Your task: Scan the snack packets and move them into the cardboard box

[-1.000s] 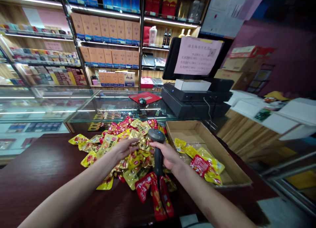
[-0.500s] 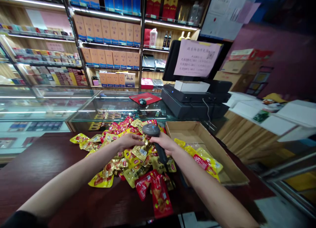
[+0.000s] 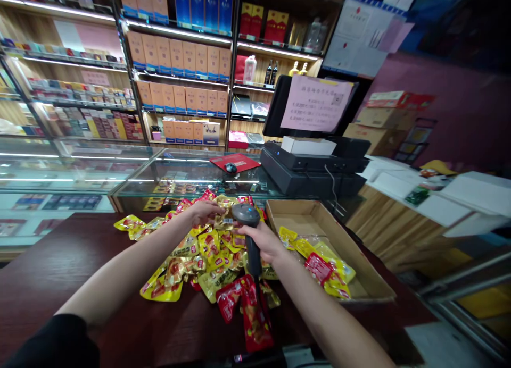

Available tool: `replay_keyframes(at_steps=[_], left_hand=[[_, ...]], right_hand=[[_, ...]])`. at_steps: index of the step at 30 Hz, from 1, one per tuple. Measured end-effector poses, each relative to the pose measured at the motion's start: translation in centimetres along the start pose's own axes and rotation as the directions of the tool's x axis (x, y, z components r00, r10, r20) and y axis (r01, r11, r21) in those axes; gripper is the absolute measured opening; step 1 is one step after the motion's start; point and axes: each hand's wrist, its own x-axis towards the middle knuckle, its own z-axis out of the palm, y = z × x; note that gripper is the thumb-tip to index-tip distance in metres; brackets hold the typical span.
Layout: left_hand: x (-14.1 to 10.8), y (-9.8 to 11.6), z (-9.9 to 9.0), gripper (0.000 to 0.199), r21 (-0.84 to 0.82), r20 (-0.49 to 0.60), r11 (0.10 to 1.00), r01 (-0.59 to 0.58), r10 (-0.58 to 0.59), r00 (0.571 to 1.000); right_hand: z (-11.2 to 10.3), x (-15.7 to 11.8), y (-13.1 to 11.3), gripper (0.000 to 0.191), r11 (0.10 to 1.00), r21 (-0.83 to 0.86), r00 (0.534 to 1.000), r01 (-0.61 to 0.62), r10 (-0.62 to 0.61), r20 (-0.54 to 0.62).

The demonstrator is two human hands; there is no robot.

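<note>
My right hand [image 3: 261, 240] is wrapped round the handle of a dark grey handheld scanner [image 3: 246, 215], whose head points up and to the left. Between the fingers of my left hand [image 3: 204, 212] is a gold snack packet [image 3: 224, 222] with a small barcode label facing up, just left of the scanner head. Beneath both hands spreads a heap of red, yellow and gold snack packets [image 3: 209, 244] on the dark red counter. Two red packets [image 3: 255, 317] lie at the heap's near edge.
An open cardboard box [image 3: 369, 267] with several packets stands right of the heap. Behind it are a black monitor [image 3: 275, 107] bearing a pink notice and a dark cash drawer [image 3: 311, 174]. A mouse [image 3: 230, 167] rests on a red mat [image 3: 249, 162] on the glass case.
My left hand has lifted the gold packet up and slightly left from the heap. The scanner handle now stands more upright in my right hand. The camera view has shifted slightly.
</note>
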Motion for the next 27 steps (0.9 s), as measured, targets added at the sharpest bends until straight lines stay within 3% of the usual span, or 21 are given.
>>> replay_keyframes(at_steps=[5,9,27], left_hand=[[0.9,0.2,-0.3,0.035,-0.039,-0.019,0.999,0.013,-0.014,1.000],[0.8,0.3,-0.1,0.035,-0.015,-0.028,1.000,0.024,-0.024,0.999],[0.1,0.1,0.3,0.033,-0.031,-0.031,0.999,0.040,-0.041,0.999]], right_hand=[[1.3,-1.7,2.0,0.028,0.994,0.046,0.995,-0.096,0.094,0.029],[2.0,-2.4,2.9,0.022,0.995,0.035,0.995,-0.094,0.093,0.016],[2.6,-2.6,3.7,0.020,0.993,0.047,0.994,-0.109,0.110,-0.011]])
